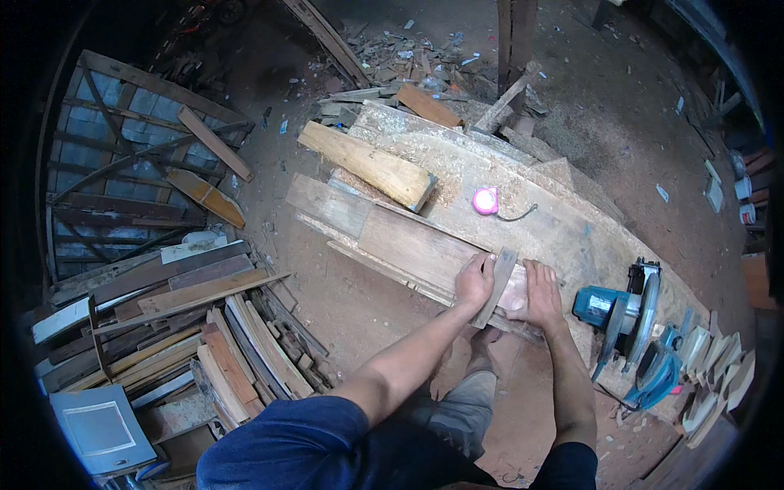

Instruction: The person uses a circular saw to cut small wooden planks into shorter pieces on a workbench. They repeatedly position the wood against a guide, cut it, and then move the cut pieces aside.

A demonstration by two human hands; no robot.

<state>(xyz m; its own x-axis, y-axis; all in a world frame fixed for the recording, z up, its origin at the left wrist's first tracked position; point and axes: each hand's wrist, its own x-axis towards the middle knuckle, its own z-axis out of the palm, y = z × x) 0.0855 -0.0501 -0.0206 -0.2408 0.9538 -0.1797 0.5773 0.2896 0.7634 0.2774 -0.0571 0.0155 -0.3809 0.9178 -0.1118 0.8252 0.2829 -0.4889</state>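
Note:
A long flat wooden board [416,246] lies along the near edge of the workbench. Across its right part rests a short, narrow wooden strip [497,287], its near end reaching past the board's edge. My left hand [475,282] is closed against the strip's left side, thumb along it; its fingers are partly hidden. Just right of the strip, my right hand [542,296] lies flat on the board, fingers stretched out.
On the sawdust-covered workbench [572,220] are a thick timber block [367,163], a pink tape measure [485,201], a teal circular saw [618,310] and another teal power tool [657,371]. Stacked planks [237,359] and a grey plastic chair [102,429] stand at left.

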